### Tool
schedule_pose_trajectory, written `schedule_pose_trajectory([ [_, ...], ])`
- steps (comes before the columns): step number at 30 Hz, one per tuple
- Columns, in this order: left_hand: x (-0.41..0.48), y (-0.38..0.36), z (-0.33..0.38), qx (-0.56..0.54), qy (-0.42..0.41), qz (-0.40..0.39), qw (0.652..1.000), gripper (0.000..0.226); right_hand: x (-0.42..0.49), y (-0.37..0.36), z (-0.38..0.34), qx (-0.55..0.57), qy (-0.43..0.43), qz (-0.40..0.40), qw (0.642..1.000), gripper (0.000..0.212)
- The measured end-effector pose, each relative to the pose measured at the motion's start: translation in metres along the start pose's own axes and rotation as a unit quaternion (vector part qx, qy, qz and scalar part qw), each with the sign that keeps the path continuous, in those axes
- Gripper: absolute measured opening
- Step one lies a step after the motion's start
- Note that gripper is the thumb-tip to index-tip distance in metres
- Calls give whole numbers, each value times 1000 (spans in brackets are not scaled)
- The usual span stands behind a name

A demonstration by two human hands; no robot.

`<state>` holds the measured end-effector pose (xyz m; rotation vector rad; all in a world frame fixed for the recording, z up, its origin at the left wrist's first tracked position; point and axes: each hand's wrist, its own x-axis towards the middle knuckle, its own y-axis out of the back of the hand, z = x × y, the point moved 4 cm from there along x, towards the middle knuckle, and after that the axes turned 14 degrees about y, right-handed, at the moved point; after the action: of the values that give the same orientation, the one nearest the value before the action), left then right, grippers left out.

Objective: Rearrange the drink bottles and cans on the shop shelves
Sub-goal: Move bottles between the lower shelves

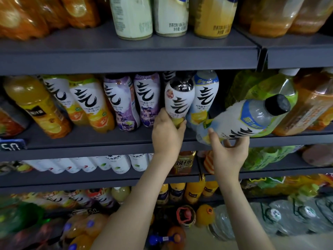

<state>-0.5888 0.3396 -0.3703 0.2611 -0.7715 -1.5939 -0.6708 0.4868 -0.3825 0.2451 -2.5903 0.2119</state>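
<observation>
Dark-liquid bottle (180, 98), tilted clear-liquid bottle (239, 120)

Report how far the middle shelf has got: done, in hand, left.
Done, apparently: the purple-label bottles and orange-label bottles stand paired on the middle shelf. In hand: the left hand grips the dark bottle upright by its base; the right hand holds a tilted blue-label bottle at the shelf edge. Left: seating both, probably the tilted one beside the standing blue-label bottle.

Price tag (11, 145) – "50", amber bottle (185, 162) – "焕神"
</observation>
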Motion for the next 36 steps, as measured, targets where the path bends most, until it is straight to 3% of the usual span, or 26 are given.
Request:
schedule_pose_trajectory([
  [4, 6, -3, 7, 57, 40, -24, 997, 60, 0, -5, -6, -2, 3, -24, 1000, 39],
  [9, -17, 6, -2, -41, 54, -55, 996, 67, -8, -12, -8, -41, 3, -64, 997, 39],
  [15, -13, 85, -65, -123, 96, 70, 985, 45, -34, -31, -26, -37, -20, -114, 993, 51],
  [18, 7, 128, -105, -106, 131, 105, 980, 40, -52, -55, -42, -9, -38, -137, 990, 50],
  [26, 61, 195, -176, -101, 156, 144, 972, 53, -109, -123, -74, 36, -68, -144, 987, 49],
  [28, 81, 206, -196, -114, 164, 126, 972, 66, -125, -138, -79, 40, -79, -136, 987, 51],
  [32, 133, 207, -216, -152, 109, -20, 982, 91, -159, -175, -93, 32, -90, -127, 987, 54],
  [34, 150, 204, -217, -153, 104, -65, 981, 85, -176, -196, -100, 30, -94, -124, 987, 54],
  [36, 158, 204, -219, -118, 111, -63, 985, 66, -190, -216, -106, 38, -103, -116, 987, 51],
])
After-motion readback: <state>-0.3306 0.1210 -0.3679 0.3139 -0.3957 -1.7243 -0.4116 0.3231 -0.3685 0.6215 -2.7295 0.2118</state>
